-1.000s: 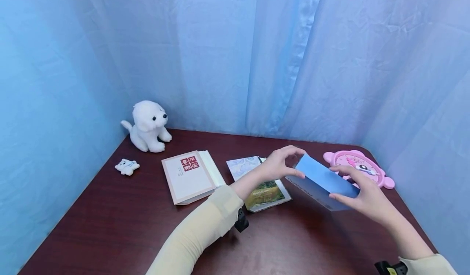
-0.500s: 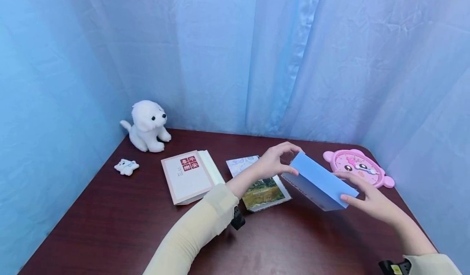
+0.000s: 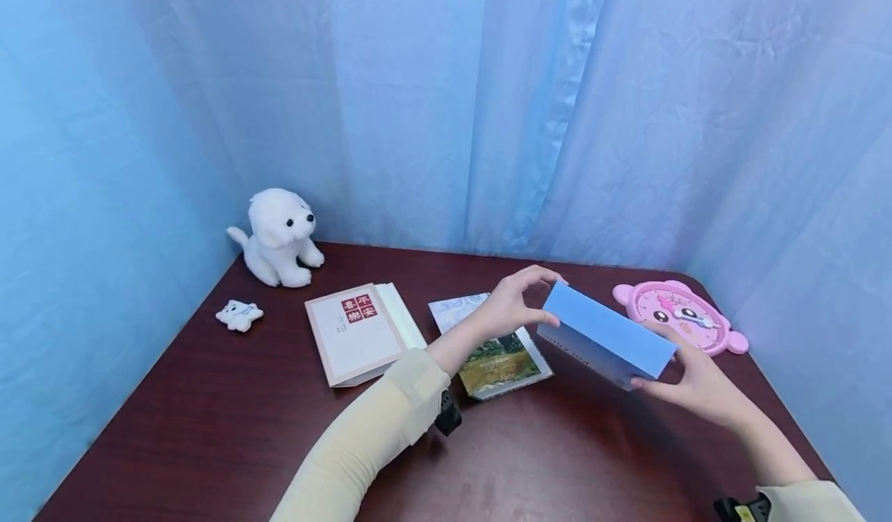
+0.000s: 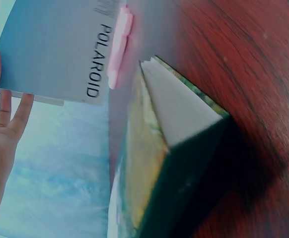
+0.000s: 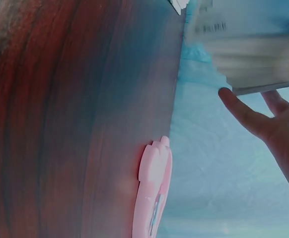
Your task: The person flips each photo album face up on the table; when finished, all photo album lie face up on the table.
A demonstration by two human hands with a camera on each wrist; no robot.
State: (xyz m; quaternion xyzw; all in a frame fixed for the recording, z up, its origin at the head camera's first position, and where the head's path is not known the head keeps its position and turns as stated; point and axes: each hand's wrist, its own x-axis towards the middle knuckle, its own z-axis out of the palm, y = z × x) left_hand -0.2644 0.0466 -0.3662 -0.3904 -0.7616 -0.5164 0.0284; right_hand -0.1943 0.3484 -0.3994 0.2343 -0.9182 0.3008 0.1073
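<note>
Above the right half of the table, both hands hold a blue photo album (image 3: 605, 328) lettered POLAROID, clear of the tabletop. Its broad blue spine faces up toward the head camera. My left hand (image 3: 512, 305) grips the left end between thumb and fingers; in the left wrist view the lettered cover (image 4: 55, 49) shows beside the fingertips. The opposite end is gripped by my right hand (image 3: 707, 379), and page edges (image 5: 263, 62) show there in the right wrist view. Below the left forearm lies a landscape-covered album (image 3: 505, 363).
Left of centre lies a cream album (image 3: 362, 336) with red characters. A white plush dog (image 3: 280, 239) sits at the back left, near a small white star-shaped toy (image 3: 239, 315). Behind the right hand lies a pink clock (image 3: 679, 317). Blue curtains (image 3: 404, 104) enclose the table.
The blue album has turned so its spine shows more and its lettered cover less. Both hands have shifted slightly left with it, and the right thumb has moved along its edge.
</note>
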